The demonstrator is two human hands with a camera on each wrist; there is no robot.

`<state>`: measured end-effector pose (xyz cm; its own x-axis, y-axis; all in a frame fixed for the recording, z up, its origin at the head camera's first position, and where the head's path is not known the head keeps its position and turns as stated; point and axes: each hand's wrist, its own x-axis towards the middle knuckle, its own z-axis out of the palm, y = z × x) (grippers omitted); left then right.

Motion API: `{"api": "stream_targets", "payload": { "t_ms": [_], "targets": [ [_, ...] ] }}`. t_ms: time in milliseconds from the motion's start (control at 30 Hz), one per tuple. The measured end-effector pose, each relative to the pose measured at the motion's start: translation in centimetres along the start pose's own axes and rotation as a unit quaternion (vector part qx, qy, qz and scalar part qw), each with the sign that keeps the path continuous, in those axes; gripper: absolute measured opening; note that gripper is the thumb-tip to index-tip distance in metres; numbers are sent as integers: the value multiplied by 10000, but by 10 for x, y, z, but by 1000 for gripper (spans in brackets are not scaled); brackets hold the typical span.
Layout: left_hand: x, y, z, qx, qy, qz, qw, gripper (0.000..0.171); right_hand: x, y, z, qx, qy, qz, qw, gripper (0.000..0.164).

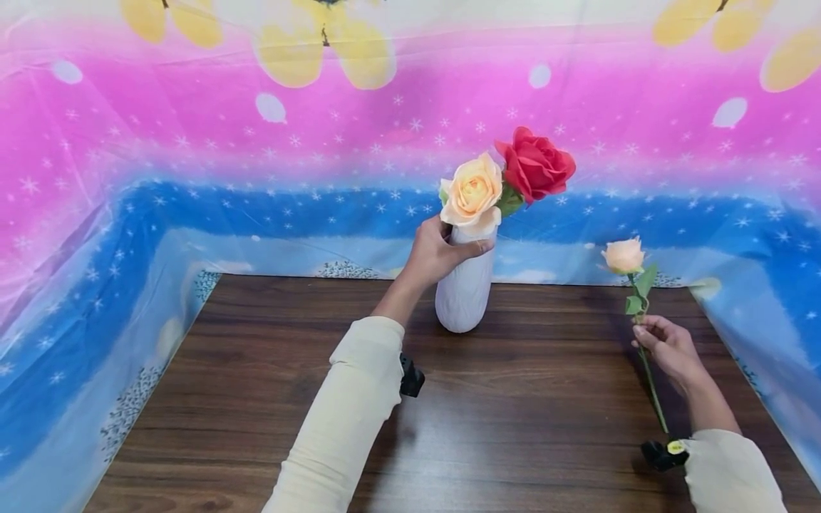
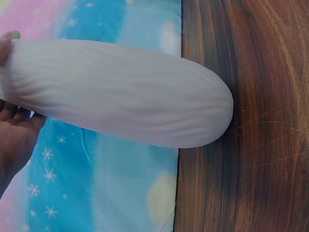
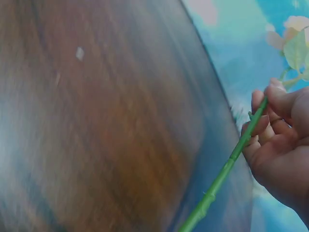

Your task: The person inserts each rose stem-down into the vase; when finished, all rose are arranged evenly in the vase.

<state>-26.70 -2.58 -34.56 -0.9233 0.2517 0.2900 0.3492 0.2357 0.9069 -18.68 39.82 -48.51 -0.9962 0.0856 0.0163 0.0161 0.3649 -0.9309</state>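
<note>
A white ribbed vase (image 1: 463,292) stands near the back of the table, and my left hand (image 1: 437,253) grips it round the neck. In the left wrist view the vase (image 2: 125,92) stretches across the picture, with the hand (image 2: 19,140) at its upper end. A peach rose (image 1: 473,191) and a red rose (image 1: 537,165) sit in its mouth. Over the table's right side my right hand (image 1: 670,349) pinches the green stem of another peach rose (image 1: 623,255). The right wrist view shows that stem (image 3: 222,176) between thumb and fingers.
The dark wooden table (image 1: 256,399) ends at the back and sides against a pink and blue patterned cloth (image 1: 333,149). A small black device sits at each wrist, the left one (image 1: 412,376) beside the sleeve cuff.
</note>
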Motion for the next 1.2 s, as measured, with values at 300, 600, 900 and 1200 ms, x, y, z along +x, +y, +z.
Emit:
{"api": "stream_targets", "payload": {
  "t_ms": [300, 600, 900, 1200],
  "targets": [
    [1, -1, 1, 8, -11, 14, 10000, 66, 5, -37, 19, 444, 746, -1088, 9903, 13],
    [1, -1, 0, -16, 13, 18, 10000, 66, 4, -62, 27, 967, 643, -1604, 9802, 22],
    [2, 0, 0, -2, 45, 12, 10000, 65, -1, -83, 36, 2073, 509, -1799, 9603, 26],
    [1, 1, 1, 58, 52, -43, 10000, 66, -7, -100, 45, 2781, 196, -1812, 9431, 21]
  ]
}}
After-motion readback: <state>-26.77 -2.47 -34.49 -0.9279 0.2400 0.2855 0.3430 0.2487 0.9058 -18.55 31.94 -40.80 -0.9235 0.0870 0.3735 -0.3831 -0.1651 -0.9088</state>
